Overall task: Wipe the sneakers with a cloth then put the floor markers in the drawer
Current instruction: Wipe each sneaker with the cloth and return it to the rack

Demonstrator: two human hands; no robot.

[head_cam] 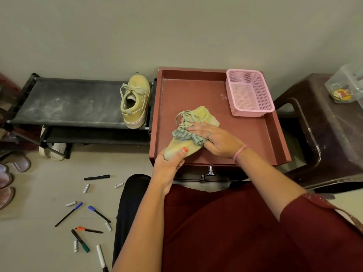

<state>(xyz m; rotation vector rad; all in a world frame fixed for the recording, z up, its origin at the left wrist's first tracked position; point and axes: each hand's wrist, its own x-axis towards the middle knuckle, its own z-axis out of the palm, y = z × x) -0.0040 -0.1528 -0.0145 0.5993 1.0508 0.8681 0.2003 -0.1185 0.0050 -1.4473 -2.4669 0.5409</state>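
Note:
A yellow-green sneaker (200,114) lies on the maroon drawer unit's top (196,91). My left hand (169,163) grips its toe end at the unit's front edge. My right hand (216,138) presses a grey-green cloth (184,135) onto the shoe's middle. The second sneaker (135,101) stands on the right end of the black shoe rack (68,101). Several markers lie loose on the floor at lower left, among them a black one (96,177), a blue-capped one (99,213) and an orange-capped one (89,230). The drawer (210,171), with metal knobs, sits below the top and looks shut.
A pink mesh basket (248,93) stands at the unit's back right corner. A dark brown plastic stool (322,134) is to the right, bearing a clear box (345,85). Several small white batteries (86,188) lie among the markers. Slippers (11,173) sit along the left edge.

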